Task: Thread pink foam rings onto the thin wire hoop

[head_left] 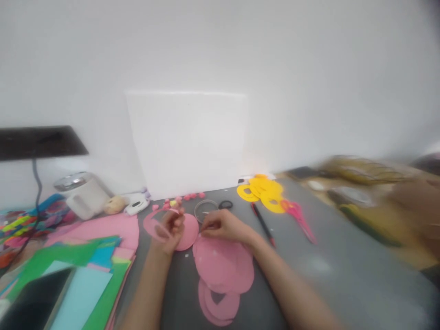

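My left hand point(174, 228) has its fingers closed on a pink paper ring point(148, 225), held up off the table. A pink paper disc point(190, 233) lies just right of that hand. My right hand point(223, 224) is bent over the top edge of several overlapping pink discs point(220, 266), its fingertips pinched together. What sits between those fingertips is too blurred to make out. Below the discs lie pink paper rings point(223, 308), partly overlapped by them. A clear round band point(202, 205) and a black ring point(226, 204) are beyond my right hand.
Yellow paper rings point(263, 189), a dark pen point(263, 224) and pink scissors point(299, 217) lie to the right. Coloured sheets point(85, 293) and a dark phone-like object point(36, 302) are on the left. A white board point(192, 142) leans against the wall behind small pink pieces point(194, 195).
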Action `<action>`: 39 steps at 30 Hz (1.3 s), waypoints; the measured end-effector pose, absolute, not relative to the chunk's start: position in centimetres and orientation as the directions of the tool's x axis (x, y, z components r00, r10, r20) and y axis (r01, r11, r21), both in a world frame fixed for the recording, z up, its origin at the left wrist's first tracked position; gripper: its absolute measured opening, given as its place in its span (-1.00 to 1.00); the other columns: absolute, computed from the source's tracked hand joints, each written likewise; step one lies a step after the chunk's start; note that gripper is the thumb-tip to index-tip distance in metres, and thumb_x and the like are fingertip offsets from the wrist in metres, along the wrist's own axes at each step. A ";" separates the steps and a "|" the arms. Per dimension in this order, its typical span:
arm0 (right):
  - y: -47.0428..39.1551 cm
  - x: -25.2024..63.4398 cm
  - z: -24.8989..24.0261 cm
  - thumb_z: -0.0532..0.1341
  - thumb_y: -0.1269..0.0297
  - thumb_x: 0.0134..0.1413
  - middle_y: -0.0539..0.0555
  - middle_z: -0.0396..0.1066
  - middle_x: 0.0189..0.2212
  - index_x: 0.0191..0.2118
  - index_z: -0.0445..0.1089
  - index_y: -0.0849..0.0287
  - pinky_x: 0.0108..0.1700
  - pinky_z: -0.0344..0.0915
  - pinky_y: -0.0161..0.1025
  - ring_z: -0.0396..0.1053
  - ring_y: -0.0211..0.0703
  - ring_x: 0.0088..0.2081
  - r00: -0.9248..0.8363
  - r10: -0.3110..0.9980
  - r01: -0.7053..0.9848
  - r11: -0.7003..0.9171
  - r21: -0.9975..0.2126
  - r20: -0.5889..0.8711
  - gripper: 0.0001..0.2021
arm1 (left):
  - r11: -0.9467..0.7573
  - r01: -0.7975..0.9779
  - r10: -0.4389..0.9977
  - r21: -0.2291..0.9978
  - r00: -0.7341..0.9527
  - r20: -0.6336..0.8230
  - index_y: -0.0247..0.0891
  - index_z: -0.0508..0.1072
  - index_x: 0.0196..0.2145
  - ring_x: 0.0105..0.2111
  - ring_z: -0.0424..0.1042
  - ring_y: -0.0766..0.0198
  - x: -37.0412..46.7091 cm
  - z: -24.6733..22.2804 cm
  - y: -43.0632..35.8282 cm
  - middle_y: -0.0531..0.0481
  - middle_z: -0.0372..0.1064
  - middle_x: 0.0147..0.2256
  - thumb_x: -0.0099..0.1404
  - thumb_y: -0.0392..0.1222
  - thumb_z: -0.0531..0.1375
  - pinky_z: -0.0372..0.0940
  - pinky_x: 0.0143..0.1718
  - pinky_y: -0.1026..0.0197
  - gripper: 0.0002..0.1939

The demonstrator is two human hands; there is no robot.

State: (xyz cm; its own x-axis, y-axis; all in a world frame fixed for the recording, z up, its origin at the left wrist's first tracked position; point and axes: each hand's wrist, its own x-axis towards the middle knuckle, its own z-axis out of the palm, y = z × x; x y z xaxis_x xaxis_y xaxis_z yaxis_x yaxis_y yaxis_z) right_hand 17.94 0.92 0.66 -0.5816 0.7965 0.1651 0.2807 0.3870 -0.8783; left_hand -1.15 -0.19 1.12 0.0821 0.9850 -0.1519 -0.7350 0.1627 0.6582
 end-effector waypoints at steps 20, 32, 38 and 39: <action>1.9 18.4 0.9 0.11 -0.16 -0.03 0.17 0.49 -0.38 -0.31 0.49 0.24 -0.30 0.33 -0.19 0.42 -0.07 -0.33 -0.181 0.978 -0.198 -0.136 -0.971 -0.101 -0.49 | -0.029 -0.101 0.999 0.994 -0.035 0.025 -0.31 0.48 -0.47 -0.70 0.27 0.42 1.8 0.4 -0.5 0.06 0.39 -0.58 -0.05 -0.11 0.34 0.15 -0.72 0.39 -0.77; 1.1 18.2 1.2 0.29 0.11 -0.16 0.08 0.49 -0.39 -0.28 0.50 0.23 -0.24 0.31 -0.19 0.40 -0.15 -0.35 -0.335 0.940 -0.079 0.032 -0.996 0.057 -0.68 | -0.112 -0.102 0.988 0.988 -0.116 0.100 -0.27 0.56 -0.40 -0.42 0.47 0.23 1.4 0.4 -0.3 -0.11 0.51 -0.38 -0.05 -0.21 0.35 0.31 -0.45 0.36 -0.81; 1.7 18.2 0.5 0.29 0.04 -0.16 0.12 0.50 -0.33 -0.31 0.51 0.22 -0.23 0.31 -0.20 0.40 -0.12 -0.31 -0.237 0.971 -0.162 -0.013 -0.987 0.026 -0.65 | -0.051 -0.080 0.998 0.996 -0.045 0.047 -0.30 0.55 -0.41 -0.48 0.44 0.24 1.5 0.5 -0.5 -0.10 0.51 -0.41 -0.04 -0.14 0.34 0.32 -0.47 0.31 -0.78; 1.7 18.2 0.4 0.29 0.04 -0.16 0.11 0.49 -0.34 -0.30 0.50 0.22 -0.25 0.31 -0.21 0.40 -0.14 -0.32 -0.236 0.972 -0.159 -0.022 -0.987 0.016 -0.65 | -0.056 -0.072 0.997 0.996 -0.056 0.052 -0.30 0.55 -0.41 -0.47 0.44 0.24 1.5 0.5 -0.4 -0.09 0.51 -0.41 -0.05 -0.14 0.34 0.32 -0.45 0.30 -0.77</action>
